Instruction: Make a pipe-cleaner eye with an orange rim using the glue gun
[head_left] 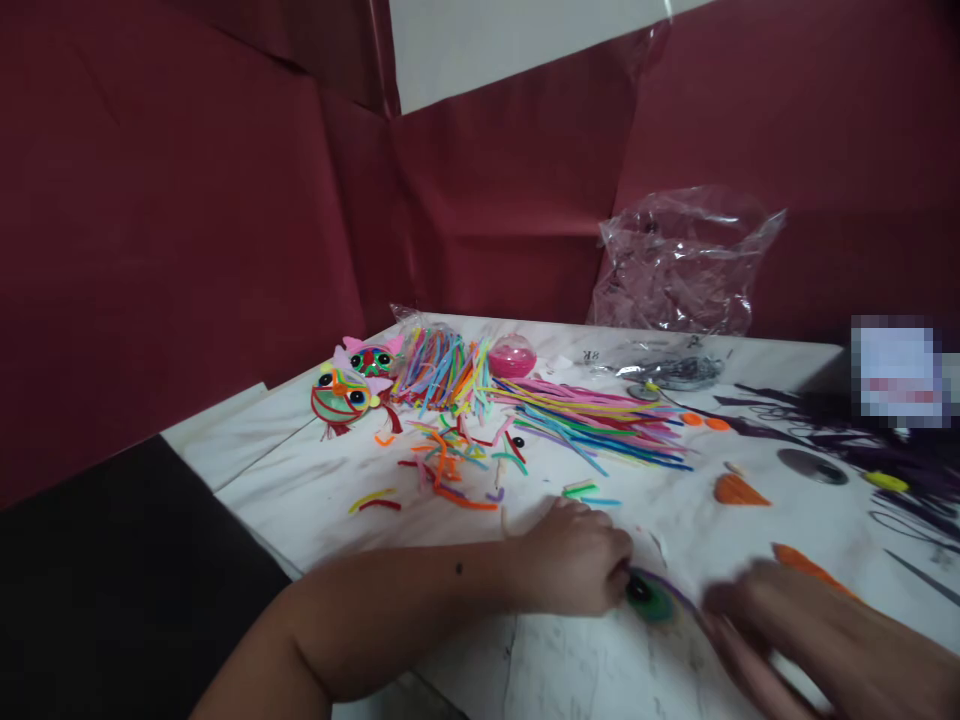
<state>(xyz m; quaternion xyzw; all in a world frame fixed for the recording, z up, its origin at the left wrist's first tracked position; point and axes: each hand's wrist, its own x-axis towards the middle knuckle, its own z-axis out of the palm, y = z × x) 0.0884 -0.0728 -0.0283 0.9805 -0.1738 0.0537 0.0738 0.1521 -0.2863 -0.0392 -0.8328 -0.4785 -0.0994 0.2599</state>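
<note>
Marbled desk (277,490), maroon wall (517,230) behind pink tub (513,358). Bright fuzzy strips (600,408) right of tub, clear bag (679,265) too. Nearer than tub: green eyed piece (662,606), left fingers (616,552) pinching edge; right fingers (739,630) blurred, grip can't tell.

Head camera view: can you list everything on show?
Table: one, white, centre
Backdrop: one, dark red, behind table
Eyed ornaments: two, multicoloured, table's far left
Bundled sticks: many, mixed, beside ornaments
Long sticks: many, mixed, mid-table
Short pieces: many, mixed, before bundle
Container: one, pink, behind long sticks
Plastic bag: one, clear, before backdrop
Discs: two, orange, right of sticks
Larger pieces: two, orange, right side
Strands: many, purple, far right
Oval: one, grey, near strands
Small item: one, yellow, by strands
Eyed piece: one, greenish, lower right
Left hand: one, bare, gripping eyed piece
Right hand: one, bare, blurred, beside it
</note>
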